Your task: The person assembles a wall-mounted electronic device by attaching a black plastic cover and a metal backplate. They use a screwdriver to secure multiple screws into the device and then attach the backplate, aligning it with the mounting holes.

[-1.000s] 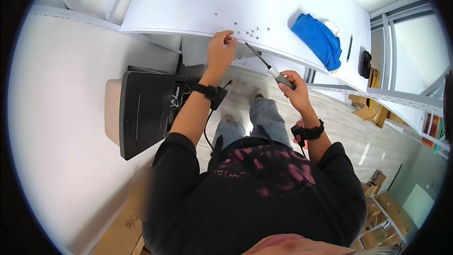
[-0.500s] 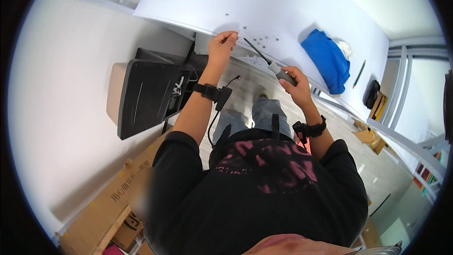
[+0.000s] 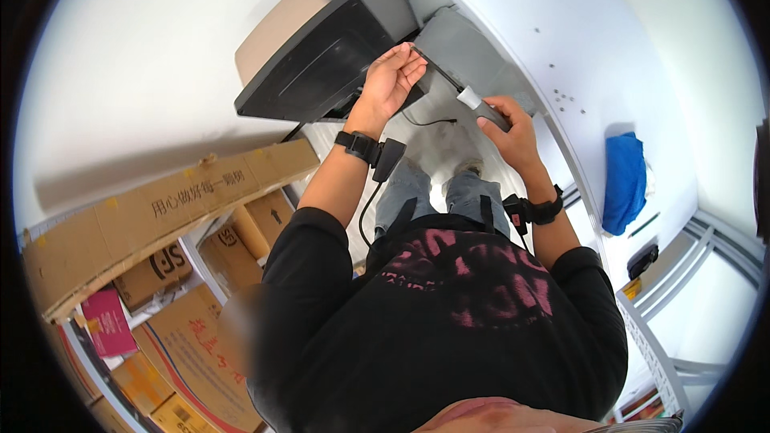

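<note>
My right hand (image 3: pixel 513 132) is closed round the grey handle of a screwdriver (image 3: pixel 473 100), whose dark shaft points up and left. At the shaft's tip, my left hand (image 3: pixel 393 80) has its thumb and fingertips pinched together. Whatever they hold, if anything, is too small to make out. Just beyond the left hand is a piece of furniture with a black shell (image 3: pixel 321 56) and a beige side, possibly a tipped chair seat. Several small dark metal pieces (image 3: pixel 561 96), perhaps screws, lie on the white table (image 3: pixel 513 0) to the right.
A blue cloth (image 3: pixel 624 180) lies on the table, with a thin dark pen-like item (image 3: pixel 644 224) and a black object (image 3: pixel 642 261) nearby. Cardboard boxes (image 3: pixel 192 353) fill a shelf at lower left. A grey panel (image 3: pixel 461 44) stands by the table's edge.
My view has turned left, so the table now sits at the right. Both hands have moved away from the table toward the black shell. The screwdriver tip has come to my left fingertips.
</note>
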A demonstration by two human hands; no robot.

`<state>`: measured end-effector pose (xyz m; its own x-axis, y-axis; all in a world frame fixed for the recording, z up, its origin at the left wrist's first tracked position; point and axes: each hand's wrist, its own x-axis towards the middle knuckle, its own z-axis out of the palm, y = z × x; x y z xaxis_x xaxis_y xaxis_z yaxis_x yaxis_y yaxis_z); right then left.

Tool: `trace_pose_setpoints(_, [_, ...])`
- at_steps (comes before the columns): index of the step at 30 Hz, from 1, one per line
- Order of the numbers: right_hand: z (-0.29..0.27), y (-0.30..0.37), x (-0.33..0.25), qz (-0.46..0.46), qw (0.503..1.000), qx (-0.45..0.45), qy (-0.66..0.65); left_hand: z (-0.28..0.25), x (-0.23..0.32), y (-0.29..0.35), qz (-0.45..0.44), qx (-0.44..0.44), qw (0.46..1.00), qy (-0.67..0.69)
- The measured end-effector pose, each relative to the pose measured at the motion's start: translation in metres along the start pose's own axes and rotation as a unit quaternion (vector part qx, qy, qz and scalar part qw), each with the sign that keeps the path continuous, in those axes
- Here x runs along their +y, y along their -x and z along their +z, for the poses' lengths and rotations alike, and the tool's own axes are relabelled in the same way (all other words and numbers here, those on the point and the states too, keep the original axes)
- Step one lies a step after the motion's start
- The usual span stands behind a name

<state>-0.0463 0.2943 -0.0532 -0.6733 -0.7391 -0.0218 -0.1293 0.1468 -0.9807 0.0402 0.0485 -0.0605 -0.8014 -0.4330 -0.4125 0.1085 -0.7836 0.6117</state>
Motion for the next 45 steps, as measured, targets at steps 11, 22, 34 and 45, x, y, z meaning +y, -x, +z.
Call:
trace_pose_setpoints(11, [0.082, -0.034, -0.05, -0.177, 0.967, -0.033, 0.178, -0.076, 0.09, 0.048, -0.001, 0.068, 0.994, -0.086])
trace_pose_setpoints(22, [0.152, -0.012, -0.037, 0.027, 0.997, -0.027, 0.064, -0.131, 0.091, 0.056, 0.04, 0.076, 0.993, -0.076])
trace_pose_setpoints(34, [0.186, -0.002, -0.064, -0.045, 0.972, 0.047, 0.224, -0.152, 0.115, 0.064, -0.012, 0.075, 0.981, -0.176])
trace_pose_setpoints(45, [0.209, -0.004, -0.058, 0.048, 0.998, 0.041, -0.024, -0.138, 0.117, 0.06, 0.008, 0.02, 0.999, 0.039])
